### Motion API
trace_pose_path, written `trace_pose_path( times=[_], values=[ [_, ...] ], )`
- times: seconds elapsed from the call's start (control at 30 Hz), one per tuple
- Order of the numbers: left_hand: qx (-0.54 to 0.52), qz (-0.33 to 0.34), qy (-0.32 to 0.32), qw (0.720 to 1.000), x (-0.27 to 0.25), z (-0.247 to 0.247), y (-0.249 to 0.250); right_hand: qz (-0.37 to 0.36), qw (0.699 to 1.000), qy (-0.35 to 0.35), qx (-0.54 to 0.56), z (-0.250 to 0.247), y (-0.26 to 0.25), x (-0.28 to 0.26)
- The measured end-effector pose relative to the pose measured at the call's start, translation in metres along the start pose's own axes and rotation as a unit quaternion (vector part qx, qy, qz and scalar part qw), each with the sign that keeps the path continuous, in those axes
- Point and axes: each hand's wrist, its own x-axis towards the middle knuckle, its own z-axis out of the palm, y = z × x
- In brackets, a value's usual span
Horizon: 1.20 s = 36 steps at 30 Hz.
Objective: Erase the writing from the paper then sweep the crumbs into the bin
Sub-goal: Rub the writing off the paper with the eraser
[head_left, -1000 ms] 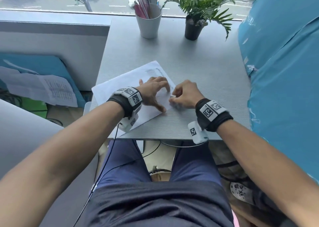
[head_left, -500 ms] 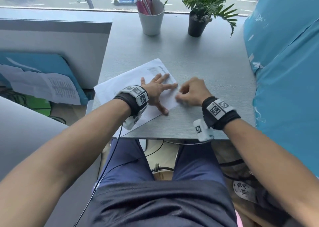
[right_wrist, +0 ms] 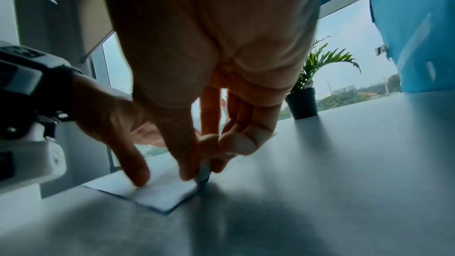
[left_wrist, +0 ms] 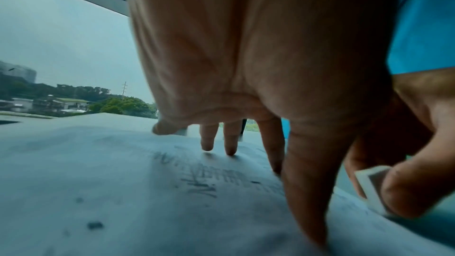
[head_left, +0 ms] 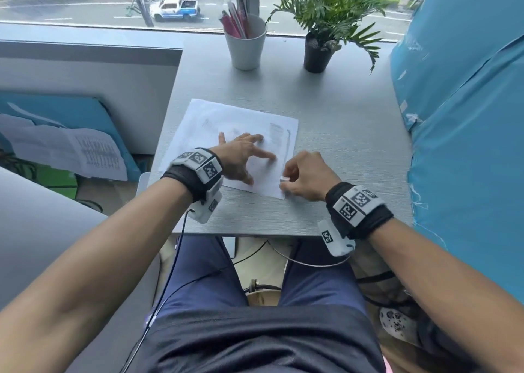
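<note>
Fingers [head_left: 265, 154] of the left hand [head_left: 241, 160] lie spread, pressing the paper [head_left: 235, 142] at mid-frame on the tabletop [head_left: 340, 145]; the right hand [head_left: 307, 177] pinches a white eraser [head_left: 284, 178] at the sheet's lower right edge. Faint writing [left_wrist: 209, 180] remains.

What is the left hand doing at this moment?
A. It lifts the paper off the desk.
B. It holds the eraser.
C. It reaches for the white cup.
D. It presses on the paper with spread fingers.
D. The left hand lies with its fingers spread on the paper, which stays flat on the desk, while the right hand pinches the eraser at the sheet's near right edge.
</note>
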Motion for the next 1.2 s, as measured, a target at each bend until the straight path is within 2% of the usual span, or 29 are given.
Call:
trace_pose_path(
  times=[0.07, 0.1, 0.27, 0.33, 0.47, 0.5, 0.6, 0.63, 0.67, 0.77, 0.8, 0.83, 0.93, 0.97, 1.0, 1.1, 1.13, 1.2],
  values=[
    [-0.046, -0.007, 0.019, 0.999, -0.003, 0.005, 0.002, -0.012, 0.998, -0.056, 0.007, -0.001, -0.003, 0.001],
    [-0.066, -0.007, 0.029, 0.997, -0.004, 0.008, 0.005, -0.014, 0.998, -0.062, 0.011, -0.004, -0.003, 0.004],
    [-0.054, -0.021, 0.075, 0.995, -0.003, 0.022, 0.017, 0.030, 0.998, 0.028, 0.041, -0.025, 0.010, 0.032],
    [-0.044, -0.036, 0.062, 0.996, 0.001, 0.022, 0.019, 0.024, 0.999, 0.028, 0.033, -0.025, 0.014, 0.039],
    [-0.013, -0.066, -0.011, 0.998, 0.009, 0.016, 0.025, 0.005, 0.999, 0.035, 0.039, -0.016, 0.010, 0.032],
    [-0.009, -0.069, -0.026, 0.997, 0.012, 0.015, 0.025, -0.008, 0.999, 0.016, 0.040, -0.011, 0.006, 0.025],
    [0.006, -0.068, -0.045, 0.997, 0.016, 0.015, 0.025, -0.068, 0.993, -0.096, 0.025, 0.001, -0.006, 0.004],
    [0.010, -0.067, -0.047, 0.997, 0.016, 0.015, 0.025, -0.073, 0.991, -0.107, 0.023, -0.001, -0.007, 0.006],
    [0.011, -0.067, -0.048, 0.996, 0.016, 0.015, 0.024, -0.066, 0.993, -0.089, 0.028, -0.005, -0.002, 0.014],
    [0.004, -0.072, -0.053, 0.996, 0.016, 0.015, 0.026, -0.013, 0.999, 0.026, 0.030, -0.025, 0.012, 0.040],
    [0.005, -0.073, -0.056, 0.996, 0.016, 0.015, 0.027, -0.010, 0.999, 0.037, 0.022, -0.025, 0.013, 0.042],
    [0.006, -0.074, -0.060, 0.995, 0.015, 0.014, 0.027, -0.012, 0.999, 0.021, 0.022, -0.021, 0.010, 0.037],
    [0.009, -0.072, -0.064, 0.995, 0.017, 0.015, 0.026, -0.056, 0.993, -0.107, 0.014, -0.004, -0.007, 0.010],
    [0.012, -0.071, -0.064, 0.995, 0.017, 0.015, 0.026, -0.060, 0.990, -0.130, 0.011, -0.004, -0.007, 0.009],
    [0.016, -0.071, -0.064, 0.995, 0.017, 0.016, 0.026, -0.059, 0.991, -0.121, 0.014, -0.007, -0.002, 0.016],
    [0.012, -0.073, -0.069, 0.995, 0.017, 0.016, 0.025, -0.005, 0.999, 0.004, 0.037, -0.029, 0.018, 0.044],
    [0.011, -0.074, -0.071, 0.995, 0.017, 0.016, 0.025, 0.003, 0.999, 0.024, 0.039, -0.030, 0.019, 0.047],
    [0.016, -0.073, -0.073, 0.995, 0.016, 0.014, 0.027, -0.011, 0.999, -0.016, 0.038, -0.021, 0.010, 0.035]
  ],
)
